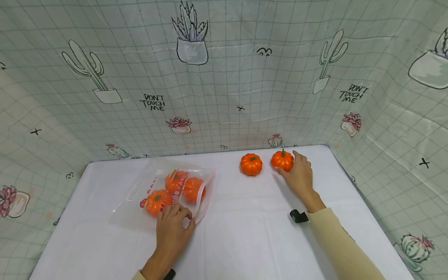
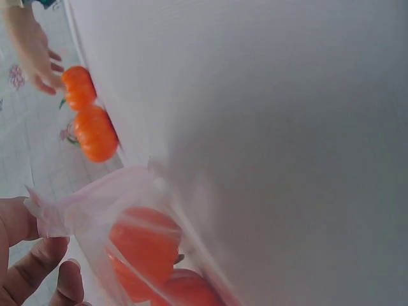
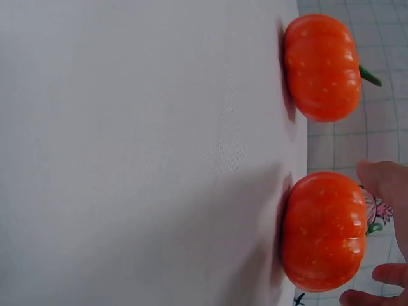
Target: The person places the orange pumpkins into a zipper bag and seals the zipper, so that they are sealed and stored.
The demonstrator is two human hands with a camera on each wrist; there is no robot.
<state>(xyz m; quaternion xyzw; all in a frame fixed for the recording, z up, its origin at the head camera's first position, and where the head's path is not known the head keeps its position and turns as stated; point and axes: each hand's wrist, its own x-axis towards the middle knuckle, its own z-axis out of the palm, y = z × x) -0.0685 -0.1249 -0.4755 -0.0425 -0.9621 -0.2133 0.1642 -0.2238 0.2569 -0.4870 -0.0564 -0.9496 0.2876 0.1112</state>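
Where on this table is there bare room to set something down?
Widest: the white tabletop between bag and right sleeve, in front of the two loose pumpkins. Another patch lies left of the bag. Crowded: the bag, pinched by the left grip, and the loose pumpkins by the right grip.

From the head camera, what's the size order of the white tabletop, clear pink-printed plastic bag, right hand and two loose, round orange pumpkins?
1. White tabletop
2. Plastic bag
3. Right hand
4. Left loose pumpkin and right loose pumpkin: look too alike to rank
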